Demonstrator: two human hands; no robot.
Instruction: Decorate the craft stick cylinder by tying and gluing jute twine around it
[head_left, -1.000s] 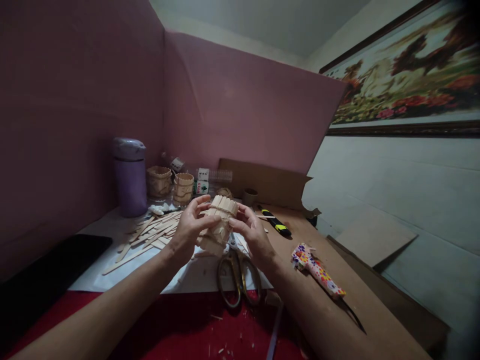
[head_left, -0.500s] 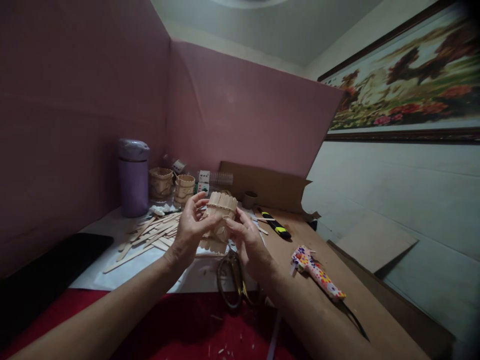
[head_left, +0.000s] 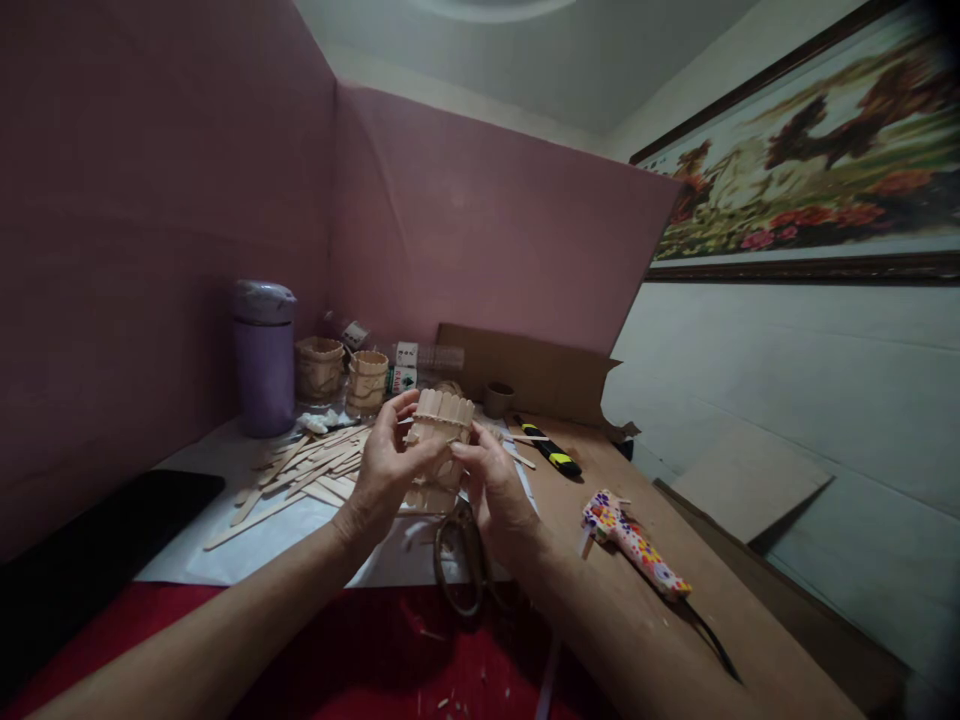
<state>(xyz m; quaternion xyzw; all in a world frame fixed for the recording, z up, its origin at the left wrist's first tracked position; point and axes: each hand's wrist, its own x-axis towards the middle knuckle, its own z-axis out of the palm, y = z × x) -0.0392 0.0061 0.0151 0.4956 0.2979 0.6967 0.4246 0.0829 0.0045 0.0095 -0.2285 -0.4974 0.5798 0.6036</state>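
Both hands hold a small cup made of craft sticks (head_left: 438,490), with twine round its upper part. My left hand (head_left: 382,460) grips its left side, thumb across the front. On the opposite side my right hand (head_left: 495,482) has its thumb and fingers on the wall. The palms hide parts of the cup. Below it lie scissors (head_left: 459,590) with large looped handles, partly covered by my right hand. Loose craft sticks (head_left: 319,468) are heaped on white paper (head_left: 187,545) left of my left hand.
Two similar stick cups (head_left: 367,382) stand behind, beside a purple flask (head_left: 265,370) and clear plastic bottles (head_left: 439,357). To the right lie a yellow-black utility knife (head_left: 551,450) and a flower-patterned glue gun (head_left: 636,550) with its cord. A dark flat object (head_left: 165,500) lies left.
The cup has tilted slightly in my hands, its lower edge shifting right. Both hands keep their hold, and the view has shifted a little.
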